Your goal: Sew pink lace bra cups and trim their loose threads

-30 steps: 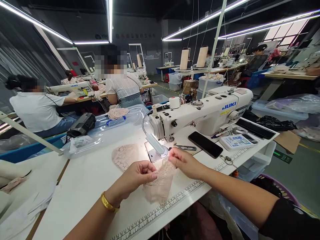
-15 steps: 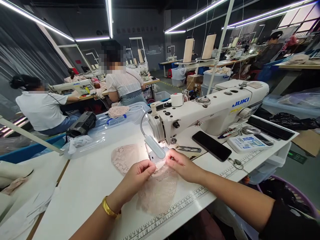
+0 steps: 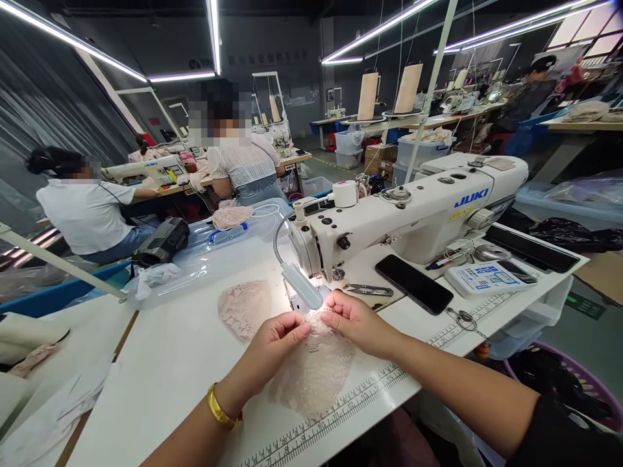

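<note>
Both hands pinch the near edge of a pale pink lace piece (image 3: pixel 314 370) that lies flat on the white table (image 3: pixel 160 370), just in front of the needle area of the sewing machine (image 3: pixel 403 217). The left hand (image 3: pixel 275 344) has its fingers (image 3: pixel 298 329) closed narrow on the lace's top edge, and the right hand (image 3: pixel 357 321) holds the same edge with its fingers (image 3: pixel 335 312) pressed together, the two grips almost touching. Directly beyond the fingertips sits the lit work lamp (image 3: pixel 302 285) and, behind it, the presser foot, partly hidden by the lamp head. The main risk, as I judge it, is closeness: fingers this near the needle could be caught if the machine runs before they draw back. The lace is thin and open, so an uneven pull between the two grips could stretch or skew the edge, or let it snag. A second lace piece (image 3: pixel 243 308) lies just left of the left fingers and could be dragged along. Thread snips (image 3: pixel 367 290) rest just beyond the right fingers, near enough to be knocked.
</note>
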The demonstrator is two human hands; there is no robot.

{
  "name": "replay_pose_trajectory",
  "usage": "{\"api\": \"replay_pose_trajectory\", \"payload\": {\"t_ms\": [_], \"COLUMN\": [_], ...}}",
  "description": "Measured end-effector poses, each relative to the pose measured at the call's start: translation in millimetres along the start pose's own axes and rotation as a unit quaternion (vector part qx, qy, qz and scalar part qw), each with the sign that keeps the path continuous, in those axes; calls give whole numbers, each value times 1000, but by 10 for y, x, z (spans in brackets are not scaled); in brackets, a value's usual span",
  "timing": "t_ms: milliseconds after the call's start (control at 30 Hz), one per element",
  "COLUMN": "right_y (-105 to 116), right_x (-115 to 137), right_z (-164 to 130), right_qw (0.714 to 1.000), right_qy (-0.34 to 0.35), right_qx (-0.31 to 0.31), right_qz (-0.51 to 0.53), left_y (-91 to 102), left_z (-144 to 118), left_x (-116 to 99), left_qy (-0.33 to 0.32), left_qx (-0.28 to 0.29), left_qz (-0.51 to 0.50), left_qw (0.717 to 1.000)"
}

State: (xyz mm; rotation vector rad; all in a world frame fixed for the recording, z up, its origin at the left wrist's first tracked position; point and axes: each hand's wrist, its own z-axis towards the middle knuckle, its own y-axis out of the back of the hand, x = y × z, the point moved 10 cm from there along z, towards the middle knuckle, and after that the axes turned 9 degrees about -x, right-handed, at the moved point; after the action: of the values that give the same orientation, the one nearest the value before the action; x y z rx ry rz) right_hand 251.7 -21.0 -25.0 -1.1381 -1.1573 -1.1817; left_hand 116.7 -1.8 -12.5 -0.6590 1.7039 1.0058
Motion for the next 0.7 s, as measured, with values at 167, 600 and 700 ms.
{"api": "replay_pose_trajectory", "payload": {"t_ms": [167,600,700], "right_y": [21,104,9], "right_x": [82,13,-31], "right_z": [-45,-66,-45], "right_qw": [996,993,999], "right_qy": [50,47,18], "right_qx": [-29,-35,4], "right_qz": [-75,-102,-35], "left_y": [48,108,-2], "left_z": [17,3,-13], "left_x": [-17,102,68], "left_qy": [-11,27,37], "left_qx": [-25,-22,19], "left_qz": [-10,-26,-55], "left_qw": [1000,999,998]}}
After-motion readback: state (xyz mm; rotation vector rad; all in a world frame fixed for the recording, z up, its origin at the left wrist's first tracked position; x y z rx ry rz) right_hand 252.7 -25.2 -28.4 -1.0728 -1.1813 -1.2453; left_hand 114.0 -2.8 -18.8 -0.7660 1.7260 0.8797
